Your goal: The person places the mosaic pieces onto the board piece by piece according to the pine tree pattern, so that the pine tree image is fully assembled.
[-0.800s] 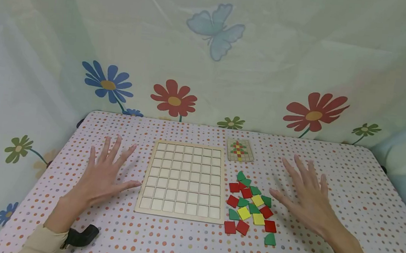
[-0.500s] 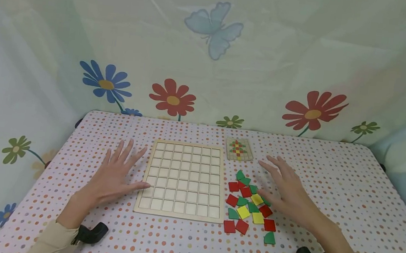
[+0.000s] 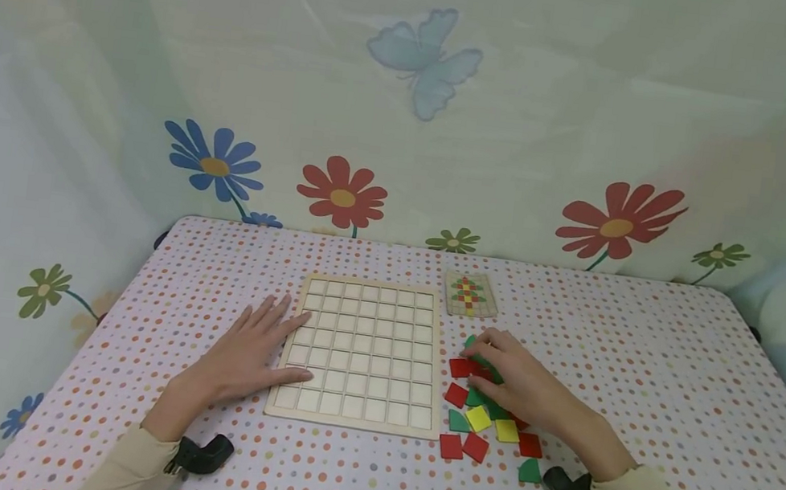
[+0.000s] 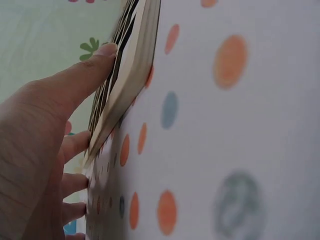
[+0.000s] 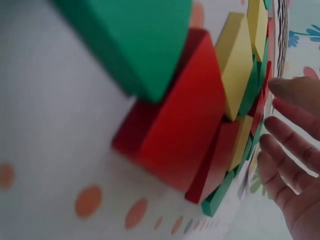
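Observation:
My left hand [image 3: 245,353] lies at the left edge of a pale wooden grid board [image 3: 352,424], its thumb and index fingertip over the edge. In the left wrist view, its thumb [image 4: 65,90] touches the raised frame of the board [image 4: 132,70]. My right hand [image 3: 519,377] reaches over a loose group of tiles, fingers bent downward and apart from the thumb. Red square tiles [image 3: 475,448], yellow square tiles [image 3: 478,418] and green quarter-round tiles [image 3: 530,470] lie there, several under the hand. The right wrist view has the fingertips [image 5: 272,122] close to the tiles, gripping none visibly.
A small pattern card [image 3: 471,294] with a tree of coloured shapes lies behind the tiles, right of the board's far corner. The table [image 3: 337,481] wears a dotted cover. A flowered curtain [image 3: 275,62] hangs behind it.
Both hands have come inward and down from above the table. The left has reached the board's edge; the right has moved left over the tiles, its spread fingers now bent.

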`<move>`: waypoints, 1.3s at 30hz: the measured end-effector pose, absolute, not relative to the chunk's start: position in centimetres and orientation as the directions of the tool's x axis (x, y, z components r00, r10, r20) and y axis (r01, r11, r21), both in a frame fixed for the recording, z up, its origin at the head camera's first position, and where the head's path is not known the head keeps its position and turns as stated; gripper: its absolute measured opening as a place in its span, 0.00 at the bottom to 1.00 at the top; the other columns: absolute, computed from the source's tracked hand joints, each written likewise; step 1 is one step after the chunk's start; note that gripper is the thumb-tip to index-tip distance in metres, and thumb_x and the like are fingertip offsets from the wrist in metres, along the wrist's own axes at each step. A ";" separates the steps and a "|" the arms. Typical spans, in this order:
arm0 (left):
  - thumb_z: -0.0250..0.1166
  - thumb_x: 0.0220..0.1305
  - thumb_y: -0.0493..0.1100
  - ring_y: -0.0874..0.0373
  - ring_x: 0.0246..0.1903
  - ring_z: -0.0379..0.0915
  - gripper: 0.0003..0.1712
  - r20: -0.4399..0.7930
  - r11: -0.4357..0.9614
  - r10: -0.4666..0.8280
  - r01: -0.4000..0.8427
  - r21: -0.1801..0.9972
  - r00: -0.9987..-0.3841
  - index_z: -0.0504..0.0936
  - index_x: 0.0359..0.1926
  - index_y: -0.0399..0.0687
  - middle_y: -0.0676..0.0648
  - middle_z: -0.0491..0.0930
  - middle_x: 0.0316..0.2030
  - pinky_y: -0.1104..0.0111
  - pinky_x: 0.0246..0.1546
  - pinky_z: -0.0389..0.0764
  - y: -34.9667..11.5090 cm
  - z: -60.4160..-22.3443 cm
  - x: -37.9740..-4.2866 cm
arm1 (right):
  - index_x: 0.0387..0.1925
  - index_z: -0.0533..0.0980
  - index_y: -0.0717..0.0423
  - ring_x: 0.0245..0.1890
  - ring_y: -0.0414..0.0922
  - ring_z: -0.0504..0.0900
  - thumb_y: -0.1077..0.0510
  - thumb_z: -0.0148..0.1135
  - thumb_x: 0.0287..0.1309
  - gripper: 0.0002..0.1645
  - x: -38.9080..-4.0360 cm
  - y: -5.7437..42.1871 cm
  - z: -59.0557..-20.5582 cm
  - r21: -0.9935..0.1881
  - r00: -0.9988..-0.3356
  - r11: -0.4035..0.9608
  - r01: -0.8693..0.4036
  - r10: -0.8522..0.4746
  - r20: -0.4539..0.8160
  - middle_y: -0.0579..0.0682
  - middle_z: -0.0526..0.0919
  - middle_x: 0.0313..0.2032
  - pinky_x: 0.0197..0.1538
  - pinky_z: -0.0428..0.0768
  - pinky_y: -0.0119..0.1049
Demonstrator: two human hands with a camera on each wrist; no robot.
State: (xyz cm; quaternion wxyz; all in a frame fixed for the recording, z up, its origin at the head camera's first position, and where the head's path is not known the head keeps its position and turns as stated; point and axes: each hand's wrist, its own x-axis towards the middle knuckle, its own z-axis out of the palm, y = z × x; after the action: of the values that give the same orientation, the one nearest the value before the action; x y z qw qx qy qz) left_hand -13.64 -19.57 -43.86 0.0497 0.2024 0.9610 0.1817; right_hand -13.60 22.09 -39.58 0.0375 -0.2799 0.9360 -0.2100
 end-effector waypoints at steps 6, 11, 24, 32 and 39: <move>0.63 0.66 0.73 0.37 0.82 0.36 0.54 -0.027 0.851 0.402 0.363 0.379 -0.915 0.61 0.82 0.49 0.36 0.46 0.82 0.39 0.78 0.45 -19.0 -43.7 -13.3 | 0.46 0.84 0.59 0.43 0.44 0.75 0.64 0.77 0.59 0.14 -13.7 21.9 -39.7 -0.425 -0.841 0.752 -0.504 -0.539 0.044 0.48 0.77 0.44 0.45 0.84 0.39; 0.62 0.66 0.74 0.37 0.82 0.36 0.54 -0.046 0.860 0.395 0.352 0.369 -0.917 0.61 0.81 0.48 0.36 0.46 0.82 0.40 0.78 0.47 -18.8 -43.5 -13.3 | 0.45 0.85 0.60 0.40 0.43 0.75 0.65 0.77 0.59 0.13 -14.0 21.9 -39.8 -0.404 -0.836 0.754 -0.518 -0.547 0.051 0.48 0.78 0.42 0.42 0.82 0.36; 0.65 0.65 0.72 0.37 0.82 0.37 0.53 -0.032 0.847 0.375 0.328 0.418 -0.927 0.67 0.78 0.43 0.36 0.47 0.82 0.40 0.78 0.47 -18.8 -43.7 -13.3 | 0.46 0.85 0.63 0.33 0.39 0.72 0.67 0.76 0.59 0.13 -14.6 21.8 -39.9 -0.421 -0.840 0.751 -0.508 -0.541 0.047 0.47 0.78 0.37 0.36 0.79 0.31; 0.66 0.65 0.71 0.37 0.82 0.37 0.52 -0.013 0.843 0.376 0.336 0.420 -0.927 0.68 0.77 0.41 0.35 0.47 0.82 0.41 0.79 0.46 -19.0 -43.8 -13.2 | 0.47 0.85 0.64 0.33 0.39 0.73 0.66 0.76 0.59 0.14 -14.5 21.5 -40.1 -0.425 -0.848 0.762 -0.489 -0.529 0.026 0.46 0.76 0.37 0.35 0.78 0.30; 0.68 0.65 0.69 0.38 0.82 0.36 0.51 -0.005 0.829 0.388 0.347 0.439 -0.922 0.68 0.76 0.40 0.35 0.46 0.82 0.42 0.79 0.44 -19.1 -43.8 -13.2 | 0.45 0.86 0.62 0.33 0.39 0.75 0.67 0.76 0.58 0.13 -14.4 21.3 -40.1 -0.414 -0.844 0.758 -0.504 -0.534 0.051 0.48 0.78 0.38 0.36 0.81 0.32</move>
State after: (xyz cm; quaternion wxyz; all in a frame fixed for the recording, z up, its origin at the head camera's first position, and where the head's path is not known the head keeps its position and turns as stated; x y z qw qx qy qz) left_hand -13.18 -19.07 -43.77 0.0469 0.1924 0.9551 0.2205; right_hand -14.40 21.29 -40.10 0.0351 -0.2769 0.9369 -0.2103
